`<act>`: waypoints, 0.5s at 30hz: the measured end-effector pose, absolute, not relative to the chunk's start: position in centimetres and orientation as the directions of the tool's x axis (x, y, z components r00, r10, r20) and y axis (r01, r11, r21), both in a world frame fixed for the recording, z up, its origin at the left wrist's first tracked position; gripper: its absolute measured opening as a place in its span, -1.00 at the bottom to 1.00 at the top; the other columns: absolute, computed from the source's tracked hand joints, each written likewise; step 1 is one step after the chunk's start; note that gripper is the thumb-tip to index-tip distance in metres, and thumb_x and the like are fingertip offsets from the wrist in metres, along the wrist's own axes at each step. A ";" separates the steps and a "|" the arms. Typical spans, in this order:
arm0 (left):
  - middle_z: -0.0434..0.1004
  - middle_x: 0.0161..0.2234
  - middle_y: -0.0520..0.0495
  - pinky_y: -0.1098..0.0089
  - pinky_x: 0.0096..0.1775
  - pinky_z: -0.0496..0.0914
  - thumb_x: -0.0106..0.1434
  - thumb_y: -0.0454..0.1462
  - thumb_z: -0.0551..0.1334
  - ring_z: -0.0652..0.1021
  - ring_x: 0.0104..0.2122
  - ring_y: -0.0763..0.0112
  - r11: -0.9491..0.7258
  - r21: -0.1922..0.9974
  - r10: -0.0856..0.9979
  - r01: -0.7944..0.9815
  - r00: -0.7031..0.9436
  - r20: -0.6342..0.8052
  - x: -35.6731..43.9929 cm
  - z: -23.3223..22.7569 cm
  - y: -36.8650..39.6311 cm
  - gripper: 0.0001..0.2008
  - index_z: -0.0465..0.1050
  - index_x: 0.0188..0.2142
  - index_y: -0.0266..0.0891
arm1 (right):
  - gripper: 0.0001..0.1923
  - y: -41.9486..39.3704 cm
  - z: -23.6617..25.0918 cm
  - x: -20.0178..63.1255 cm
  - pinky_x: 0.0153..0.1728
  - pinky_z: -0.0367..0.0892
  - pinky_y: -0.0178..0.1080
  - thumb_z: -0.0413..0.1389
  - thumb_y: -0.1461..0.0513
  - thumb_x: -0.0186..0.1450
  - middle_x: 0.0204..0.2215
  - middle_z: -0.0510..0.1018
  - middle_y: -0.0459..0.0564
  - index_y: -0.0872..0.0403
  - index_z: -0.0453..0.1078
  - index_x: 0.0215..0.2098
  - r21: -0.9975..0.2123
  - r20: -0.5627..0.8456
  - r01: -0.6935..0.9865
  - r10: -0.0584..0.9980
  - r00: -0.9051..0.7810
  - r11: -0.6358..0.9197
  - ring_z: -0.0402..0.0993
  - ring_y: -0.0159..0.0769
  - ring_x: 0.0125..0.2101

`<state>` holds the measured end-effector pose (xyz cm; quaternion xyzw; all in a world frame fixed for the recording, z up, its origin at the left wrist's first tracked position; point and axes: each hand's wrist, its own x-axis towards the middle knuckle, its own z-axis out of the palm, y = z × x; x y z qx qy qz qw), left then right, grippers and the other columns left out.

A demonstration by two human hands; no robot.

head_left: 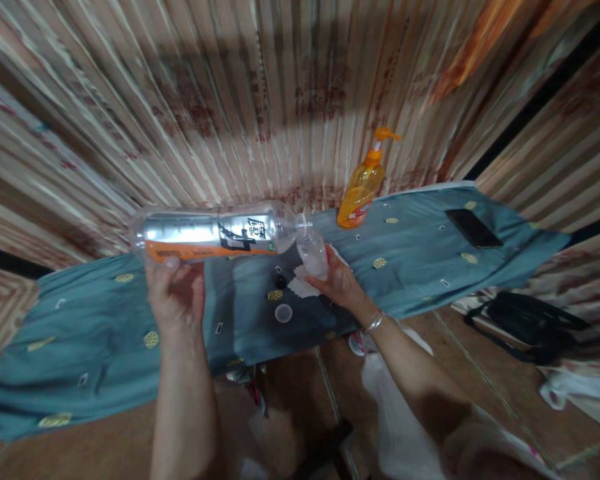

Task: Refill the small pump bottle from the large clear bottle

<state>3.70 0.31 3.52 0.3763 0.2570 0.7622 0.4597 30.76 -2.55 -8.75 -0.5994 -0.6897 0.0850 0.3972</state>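
Note:
My left hand (175, 293) holds a large clear plastic bottle (215, 232) with an orange and silver label, tipped on its side with the neck pointing right. Its mouth meets the top of a small clear bottle (314, 253) that my right hand (337, 283) grips upright on the table. A white tissue (300, 285) lies under the small bottle. A clear round cap (283, 313) and a small black cap (281, 282) lie on the cloth just in front.
A teal patterned cloth (415, 267) covers the long table. An orange pump bottle (363, 190) stands at the back, a black phone (474, 228) lies at the right end. A black bag (530, 323) sits on the floor to the right. A striped curtain hangs behind.

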 end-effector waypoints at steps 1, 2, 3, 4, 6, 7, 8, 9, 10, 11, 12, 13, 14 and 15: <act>0.62 -0.28 0.13 0.34 -0.21 0.45 -0.12 -0.34 0.46 0.57 -0.21 0.33 -0.445 0.735 0.895 -0.511 -0.295 0.336 3.7 3.5 0.3 -0.49 0.57 -0.15 0.14 | -0.12 -2.6 -8.7 30.8 0.22 0.35 0.05 0.31 0.06 0.19 0.21 0.43 0.38 0.24 0.09 0.33 -0.593 0.444 0.760 0.896 0.034 0.265 0.43 0.08 0.20; 0.62 -0.30 0.13 0.35 -0.22 0.44 -0.13 -0.35 0.46 0.57 -0.23 0.34 -0.444 0.734 0.895 -0.514 -0.298 0.333 3.8 3.6 0.3 -0.48 0.57 -0.14 0.14 | -0.12 -2.6 -8.7 30.8 0.22 0.35 0.04 0.31 0.06 0.19 0.21 0.42 0.39 0.24 0.09 0.33 -0.593 0.439 0.761 0.898 0.031 0.264 0.43 0.08 0.20; 0.61 -0.31 0.14 0.35 -0.21 0.44 -0.15 -0.35 0.46 0.56 -0.25 0.35 -0.441 0.733 0.896 -0.517 -0.299 0.328 3.8 3.6 0.4 -0.45 0.57 -0.12 0.13 | -0.13 -2.6 -8.7 30.8 0.22 0.35 0.03 0.31 0.07 0.20 0.22 0.42 0.38 0.24 0.09 0.33 -0.594 0.434 0.760 0.900 0.030 0.262 0.43 0.07 0.20; 0.60 -0.33 0.15 0.37 -0.21 0.43 -0.17 -0.35 0.46 0.56 -0.26 0.38 -0.440 0.730 0.896 -0.522 -0.304 0.323 3.8 3.6 0.4 -0.42 0.56 -0.10 0.12 | -0.12 -2.5 -8.7 30.8 0.22 0.36 0.03 0.31 0.06 0.20 0.22 0.42 0.38 0.23 0.08 0.33 -0.596 0.430 0.760 0.902 0.031 0.258 0.43 0.07 0.19; 0.58 -0.37 0.17 0.40 -0.19 0.42 -0.19 -0.36 0.46 0.55 -0.28 0.42 -0.435 0.725 0.899 -0.534 -0.305 0.314 3.9 3.7 0.4 -0.36 0.53 -0.05 0.07 | -0.11 -2.5 -8.7 30.8 0.21 0.36 0.05 0.31 0.05 0.20 0.22 0.43 0.37 0.23 0.08 0.33 -0.600 0.427 0.760 0.904 0.040 0.250 0.44 0.08 0.18; 0.57 -0.38 0.17 0.42 -0.18 0.41 -0.19 -0.36 0.46 0.55 -0.28 0.44 -0.432 0.721 0.900 -0.541 -0.303 0.312 3.9 3.7 0.5 -0.36 0.52 -0.05 0.04 | -0.11 -2.5 -8.7 30.7 0.21 0.37 0.06 0.31 0.04 0.20 0.21 0.43 0.37 0.23 0.08 0.34 -0.602 0.425 0.759 0.904 0.042 0.247 0.45 0.08 0.17; 0.57 -0.38 0.16 0.44 -0.18 0.41 -0.20 -0.36 0.46 0.54 -0.27 0.45 -0.430 0.718 0.902 -0.547 -0.301 0.310 3.9 3.7 0.5 -0.37 0.52 -0.06 0.00 | -0.11 -2.5 -8.7 30.7 0.21 0.37 0.07 0.30 0.03 0.20 0.21 0.43 0.36 0.22 0.07 0.34 -0.604 0.424 0.758 0.905 0.042 0.248 0.46 0.08 0.17; 0.57 -0.37 0.15 0.45 -0.19 0.41 -0.20 -0.36 0.46 0.54 -0.27 0.46 -0.429 0.716 0.902 -0.551 -0.301 0.310 3.9 3.7 0.5 -0.40 0.52 -0.08 -0.03 | -0.11 -2.5 -8.7 30.7 0.21 0.37 0.07 0.29 0.02 0.21 0.21 0.44 0.35 0.21 0.07 0.34 -0.604 0.425 0.756 0.904 0.040 0.250 0.46 0.08 0.16; 0.58 -0.36 0.14 0.45 -0.19 0.41 -0.19 -0.36 0.46 0.54 -0.27 0.46 -0.432 0.714 0.901 -0.551 -0.304 0.310 3.9 3.6 0.5 -0.43 0.53 -0.11 -0.04 | -0.11 -2.5 -8.8 30.7 0.20 0.37 0.08 0.28 0.01 0.22 0.21 0.44 0.34 0.19 0.07 0.35 -0.604 0.427 0.756 0.904 0.038 0.254 0.46 0.08 0.16; 0.58 -0.35 0.14 0.46 -0.20 0.41 -0.19 -0.36 0.46 0.54 -0.26 0.46 -0.435 0.713 0.899 -0.551 -0.307 0.312 3.9 3.6 0.5 -0.47 0.54 -0.15 -0.05 | -0.11 -2.5 -8.9 30.7 0.20 0.37 0.08 0.28 0.00 0.22 0.21 0.44 0.34 0.19 0.06 0.35 -0.601 0.430 0.757 0.902 0.036 0.256 0.46 0.08 0.16; 0.58 -0.35 0.14 0.45 -0.20 0.42 -0.18 -0.35 0.46 0.54 -0.26 0.45 -0.436 0.714 0.899 -0.549 -0.306 0.314 3.9 3.5 0.5 -0.52 0.55 -0.19 -0.04 | -0.10 -2.5 -8.9 30.7 0.20 0.37 0.09 0.28 -0.01 0.22 0.21 0.43 0.35 0.19 0.05 0.36 -0.597 0.434 0.760 0.900 0.038 0.256 0.46 0.09 0.17; 0.59 -0.35 0.14 0.44 -0.21 0.43 -0.17 -0.35 0.46 0.54 -0.26 0.44 -0.433 0.718 0.900 -0.545 -0.302 0.313 3.8 3.5 0.5 -0.56 0.56 -0.23 -0.02 | -0.08 -2.4 -9.0 30.7 0.20 0.37 0.09 0.28 -0.02 0.21 0.21 0.43 0.36 0.20 0.04 0.36 -0.594 0.438 0.763 0.898 0.042 0.254 0.46 0.10 0.17; 0.59 -0.36 0.14 0.43 -0.22 0.44 -0.17 -0.35 0.46 0.54 -0.27 0.43 -0.431 0.722 0.901 -0.542 -0.301 0.312 3.8 3.5 0.5 -0.60 0.56 -0.27 -0.01 | -0.07 -2.4 -9.0 30.7 0.20 0.37 0.09 0.29 -0.02 0.21 0.22 0.43 0.36 0.20 0.04 0.36 -0.593 0.440 0.766 0.897 0.047 0.250 0.46 0.10 0.17; 0.59 -0.36 0.14 0.42 -0.22 0.45 -0.16 -0.35 0.46 0.54 -0.29 0.43 -0.432 0.723 0.901 -0.539 -0.304 0.311 3.7 3.4 0.5 -0.63 0.56 -0.31 0.00 | -0.07 -2.4 -9.1 30.7 0.20 0.37 0.10 0.29 -0.02 0.20 0.21 0.43 0.36 0.20 0.05 0.36 -0.593 0.439 0.767 0.897 0.052 0.246 0.46 0.11 0.16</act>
